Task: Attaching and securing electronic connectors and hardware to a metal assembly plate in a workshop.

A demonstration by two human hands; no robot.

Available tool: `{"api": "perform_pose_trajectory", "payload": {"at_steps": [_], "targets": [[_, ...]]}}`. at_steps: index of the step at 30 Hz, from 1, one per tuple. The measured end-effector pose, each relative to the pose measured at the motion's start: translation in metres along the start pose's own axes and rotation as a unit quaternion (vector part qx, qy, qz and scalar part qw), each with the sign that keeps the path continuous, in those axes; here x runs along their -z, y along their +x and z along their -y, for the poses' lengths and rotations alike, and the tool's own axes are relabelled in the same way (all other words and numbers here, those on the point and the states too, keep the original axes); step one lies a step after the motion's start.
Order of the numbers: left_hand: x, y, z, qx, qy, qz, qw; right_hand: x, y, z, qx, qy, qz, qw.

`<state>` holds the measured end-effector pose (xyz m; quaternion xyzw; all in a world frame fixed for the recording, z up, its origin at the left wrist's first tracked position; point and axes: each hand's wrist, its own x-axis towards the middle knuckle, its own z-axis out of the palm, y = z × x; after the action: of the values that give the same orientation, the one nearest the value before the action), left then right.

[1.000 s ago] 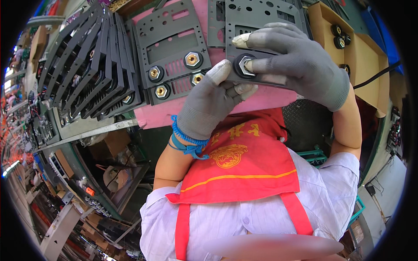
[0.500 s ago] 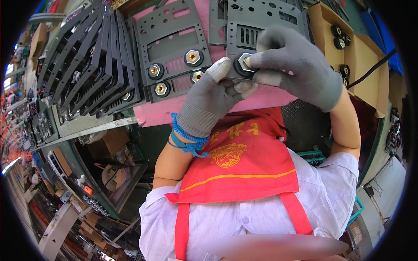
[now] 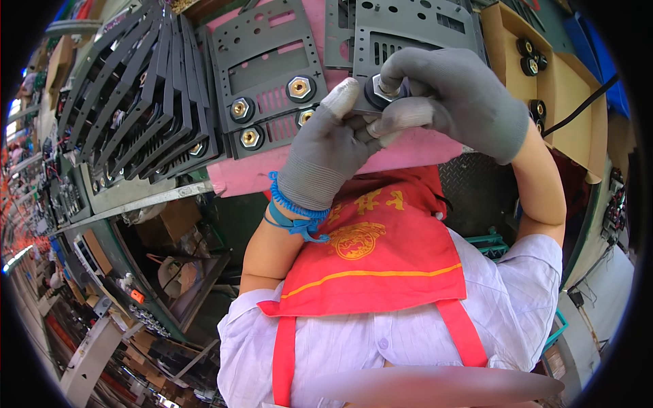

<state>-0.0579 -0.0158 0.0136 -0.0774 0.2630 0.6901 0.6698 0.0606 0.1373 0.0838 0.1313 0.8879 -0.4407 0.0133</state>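
Note:
A dark grey metal panel (image 3: 416, 30) with slots and holes lies in front of me, its near edge between my hands. At that edge is a black round terminal with a silver hex nut (image 3: 385, 93). My right hand (image 3: 462, 102), in a grey glove, has its bent index finger on the nut and its thumb below; the other fingers are curled. Also gloved, my left hand (image 3: 325, 146) is at the panel's near left corner, thumb raised, fingers curled under the edge. What its fingertips press on is hidden.
A second panel (image 3: 272, 64) with several brass-centred nuts lies to the left on the pink sheet (image 3: 238, 178). Farther left stands a row of upright dark panels (image 3: 146, 95). On the right, an open cardboard box (image 3: 568, 88) holds black terminals (image 3: 529, 66); a black cable crosses it.
My right hand has turned about the nut: its index finger now arches over the top, and its thumb has swung left beneath. The left hand has shifted slightly.

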Motion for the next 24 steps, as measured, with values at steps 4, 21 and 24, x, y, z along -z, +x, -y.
{"api": "perform_pose_trajectory", "payload": {"at_steps": [4, 21, 24], "targets": [[0.014, 0.002, -0.004, -0.008, 0.05, 0.086, 0.995, 0.006, 0.0, -0.016, 0.237, -0.193, -0.112, 0.945], [0.015, 0.004, -0.001, 0.0, 0.025, 0.083, 0.996, -0.002, 0.002, -0.025, 0.22, -0.12, -0.105, 0.962], [0.014, 0.004, 0.003, 0.012, 0.028, 0.082, 0.996, -0.009, 0.005, -0.012, 0.18, -0.13, -0.125, 0.967]]}}
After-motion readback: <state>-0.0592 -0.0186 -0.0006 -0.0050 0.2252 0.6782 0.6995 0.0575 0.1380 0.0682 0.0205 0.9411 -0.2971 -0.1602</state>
